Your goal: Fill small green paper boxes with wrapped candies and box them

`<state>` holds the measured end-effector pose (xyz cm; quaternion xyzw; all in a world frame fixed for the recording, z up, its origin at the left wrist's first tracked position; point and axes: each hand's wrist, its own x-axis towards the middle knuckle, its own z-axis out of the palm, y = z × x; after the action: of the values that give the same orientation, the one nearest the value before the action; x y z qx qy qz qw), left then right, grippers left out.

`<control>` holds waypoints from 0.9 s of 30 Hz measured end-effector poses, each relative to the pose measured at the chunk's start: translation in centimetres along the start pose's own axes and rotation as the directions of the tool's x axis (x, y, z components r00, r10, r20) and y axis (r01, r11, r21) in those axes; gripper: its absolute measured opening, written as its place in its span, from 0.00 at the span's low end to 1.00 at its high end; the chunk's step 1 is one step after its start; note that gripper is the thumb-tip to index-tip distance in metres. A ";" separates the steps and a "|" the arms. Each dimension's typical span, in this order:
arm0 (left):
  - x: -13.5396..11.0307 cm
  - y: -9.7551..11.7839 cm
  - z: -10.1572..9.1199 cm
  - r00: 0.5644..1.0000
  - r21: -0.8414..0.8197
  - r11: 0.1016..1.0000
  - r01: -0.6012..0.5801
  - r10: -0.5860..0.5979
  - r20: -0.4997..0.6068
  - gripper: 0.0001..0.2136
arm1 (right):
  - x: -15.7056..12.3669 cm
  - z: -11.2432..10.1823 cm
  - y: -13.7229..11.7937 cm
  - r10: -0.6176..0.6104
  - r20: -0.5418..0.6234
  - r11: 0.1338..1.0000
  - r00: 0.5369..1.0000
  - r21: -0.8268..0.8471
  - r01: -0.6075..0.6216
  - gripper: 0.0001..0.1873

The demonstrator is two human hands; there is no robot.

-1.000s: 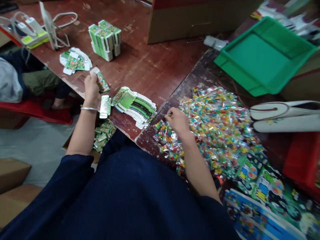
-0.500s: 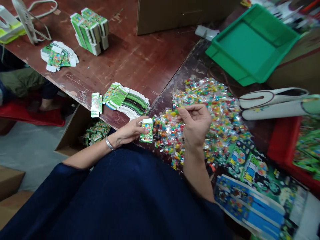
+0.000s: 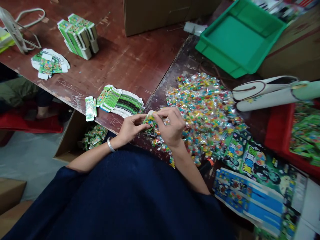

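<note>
My left hand (image 3: 130, 128) pinches a small green printed box (image 3: 149, 122) at the near edge of the dark table. My right hand (image 3: 171, 126) meets it from the right, fingers closed on the box's top end; whether a candy packet is between them is hidden. Just right of both hands lies a wide heap of clear packets of coloured candies (image 3: 207, 113). A fanned stack of flat green box blanks (image 3: 122, 101) lies to the left of my hands, with one folded box (image 3: 89, 108) beside it at the table edge.
A green plastic tray (image 3: 240, 40) sits at the back right, a cardboard carton (image 3: 160, 13) at the back. Stacked green boxes (image 3: 77, 35) and loose blanks (image 3: 48, 63) lie far left. An open carton of filled boxes (image 3: 93, 138) stands on the floor. Printed sheets (image 3: 255, 186) lie at right.
My left hand brought a green box from the far left to the table's near edge. My right hand lifted off the candy heap and came to the box's top.
</note>
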<state>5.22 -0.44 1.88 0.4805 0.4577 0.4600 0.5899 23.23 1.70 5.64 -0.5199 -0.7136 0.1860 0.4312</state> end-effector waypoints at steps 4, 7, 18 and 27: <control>0.1 -0.3 0.0 0.985 0.027 0.988 -0.154 0.156 -0.074 0.24 | -0.2 0.4 0.7 -0.036 0.077 0.994 0.996 0.104 0.028 0.12; 0.3 -0.1 0.0 0.964 0.036 0.969 -0.244 0.246 -0.103 0.28 | -1.1 0.9 1.3 0.062 0.135 0.941 0.989 0.322 -0.103 0.15; 0.8 -0.1 0.0 0.977 0.011 0.977 -0.211 0.211 0.039 0.17 | -2.2 2.8 1.6 0.179 0.006 0.851 0.984 0.501 -0.158 0.05; 0.4 -0.6 -0.5 0.950 0.176 0.937 -0.301 0.312 -0.035 0.19 | 0.1 1.7 0.4 0.292 0.239 0.770 0.926 0.516 -0.376 0.12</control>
<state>4.89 -0.04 1.17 0.5796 0.4328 0.5206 0.4536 22.02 2.28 4.46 -0.4767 -0.5542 0.4952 0.4694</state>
